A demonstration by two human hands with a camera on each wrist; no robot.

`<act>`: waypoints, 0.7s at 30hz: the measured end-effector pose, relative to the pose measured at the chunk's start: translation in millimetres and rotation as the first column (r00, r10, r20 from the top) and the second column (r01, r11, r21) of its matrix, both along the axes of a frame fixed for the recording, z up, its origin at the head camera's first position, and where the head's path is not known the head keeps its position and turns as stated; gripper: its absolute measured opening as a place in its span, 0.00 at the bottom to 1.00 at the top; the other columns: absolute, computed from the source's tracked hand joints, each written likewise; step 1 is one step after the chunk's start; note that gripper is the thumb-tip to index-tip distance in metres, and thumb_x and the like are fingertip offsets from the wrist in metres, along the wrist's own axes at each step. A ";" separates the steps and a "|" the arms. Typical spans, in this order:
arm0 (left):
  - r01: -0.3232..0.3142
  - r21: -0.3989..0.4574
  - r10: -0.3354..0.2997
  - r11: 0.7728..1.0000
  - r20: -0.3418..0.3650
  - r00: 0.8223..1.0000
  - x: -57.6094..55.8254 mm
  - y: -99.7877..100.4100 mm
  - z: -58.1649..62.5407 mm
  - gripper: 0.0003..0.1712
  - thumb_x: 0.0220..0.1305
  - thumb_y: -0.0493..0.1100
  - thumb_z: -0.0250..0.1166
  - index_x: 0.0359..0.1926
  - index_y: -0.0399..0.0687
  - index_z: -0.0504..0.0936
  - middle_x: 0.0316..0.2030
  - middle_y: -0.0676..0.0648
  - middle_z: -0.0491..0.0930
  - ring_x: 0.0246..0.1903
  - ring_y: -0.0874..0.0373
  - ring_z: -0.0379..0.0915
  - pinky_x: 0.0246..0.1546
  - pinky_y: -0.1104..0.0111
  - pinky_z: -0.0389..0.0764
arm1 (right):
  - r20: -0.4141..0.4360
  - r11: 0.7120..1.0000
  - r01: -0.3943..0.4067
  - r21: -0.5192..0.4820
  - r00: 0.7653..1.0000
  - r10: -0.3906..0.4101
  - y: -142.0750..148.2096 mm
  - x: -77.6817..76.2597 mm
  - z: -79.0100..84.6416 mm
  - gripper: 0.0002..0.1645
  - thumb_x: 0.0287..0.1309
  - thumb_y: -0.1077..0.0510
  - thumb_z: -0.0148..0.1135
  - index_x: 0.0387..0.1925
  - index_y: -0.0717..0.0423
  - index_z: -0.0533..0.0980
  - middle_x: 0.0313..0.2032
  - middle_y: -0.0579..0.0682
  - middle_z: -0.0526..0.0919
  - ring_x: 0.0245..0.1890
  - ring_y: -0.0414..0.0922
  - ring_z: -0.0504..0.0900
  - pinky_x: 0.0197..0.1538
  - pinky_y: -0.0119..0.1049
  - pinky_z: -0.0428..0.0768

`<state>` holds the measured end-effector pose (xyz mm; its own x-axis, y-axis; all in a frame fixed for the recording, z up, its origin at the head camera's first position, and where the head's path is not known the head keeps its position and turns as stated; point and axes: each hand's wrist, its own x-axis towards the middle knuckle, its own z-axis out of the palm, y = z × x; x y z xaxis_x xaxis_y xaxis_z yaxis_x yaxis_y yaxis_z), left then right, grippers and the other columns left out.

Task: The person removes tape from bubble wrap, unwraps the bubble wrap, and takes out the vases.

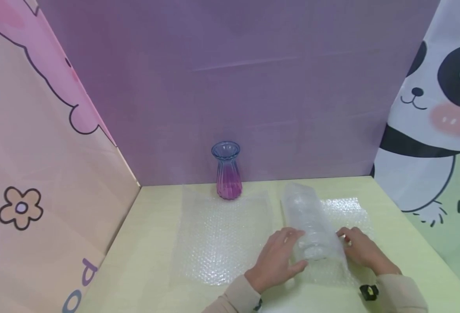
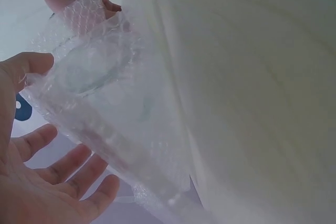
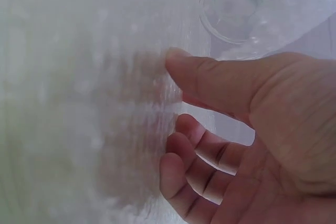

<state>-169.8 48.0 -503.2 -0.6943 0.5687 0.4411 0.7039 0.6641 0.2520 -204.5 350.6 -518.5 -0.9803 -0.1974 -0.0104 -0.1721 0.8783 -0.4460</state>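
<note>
A clear glass vessel (image 1: 311, 226) lies on its side in bubble wrap (image 1: 298, 195), its round end facing me. My left hand (image 1: 278, 256) is at the roll's left side, fingers spread and loosely bent. In the left wrist view, its thumb (image 2: 39, 62) lies along the wrap's edge while the other fingers (image 2: 79, 161) stand apart. On the roll's right, my right hand (image 1: 360, 248) pinches an edge of the wrap between thumb and index finger. Its remaining fingers (image 3: 181, 153) curl beside the sheet in the right wrist view.
Another bubble wrap sheet (image 1: 218, 243) is spread flat on the left of the pale table (image 1: 135, 252). A blue-to-pink glass vase (image 1: 228, 171) stands upright at its far edge. A purple backdrop (image 1: 237, 87) and printed side panels enclose the table. A small black object (image 1: 369, 292) shows by the right cuff.
</note>
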 end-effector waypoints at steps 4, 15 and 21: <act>-0.014 0.005 0.014 1.000 -0.010 1.000 -1.0 -1.0 1.7 0.41 0.64 0.62 0.68 0.73 0.56 0.66 0.65 0.50 0.74 0.61 0.59 0.74 0.64 0.67 0.77 | 0.006 1.000 0.002 0.003 1.000 -0.002 -0.4 0.0 0.5 0.23 0.49 0.69 0.60 0.51 0.63 0.76 0.40 0.62 0.78 0.38 0.56 0.80 0.41 0.57 0.83; -0.019 0.021 0.018 1.000 0.016 1.000 -1.8 -2.8 5.4 0.37 0.67 0.62 0.65 0.72 0.58 0.69 0.67 0.49 0.73 0.61 0.59 0.74 0.63 0.66 0.77 | 0.003 1.000 -0.003 0.001 1.000 0.003 -2.0 2.1 0.3 0.23 0.51 0.68 0.60 0.52 0.64 0.76 0.41 0.63 0.78 0.39 0.56 0.81 0.40 0.58 0.84; -0.016 0.045 0.016 0.999 -0.007 1.000 -1.6 -3.9 9.9 0.32 0.69 0.59 0.63 0.70 0.58 0.71 0.65 0.50 0.75 0.62 0.58 0.74 0.65 0.65 0.76 | 0.007 1.000 -0.002 -0.003 1.000 0.002 -3.3 3.1 2.0 0.22 0.52 0.66 0.62 0.52 0.64 0.76 0.41 0.63 0.78 0.39 0.57 0.81 0.40 0.58 0.84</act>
<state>-171.4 44.1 -493.2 -0.7001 0.5371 0.4705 0.6951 0.6635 0.2768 -201.4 347.3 -516.6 -0.9799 -0.1989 -0.0163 -0.1705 0.8769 -0.4495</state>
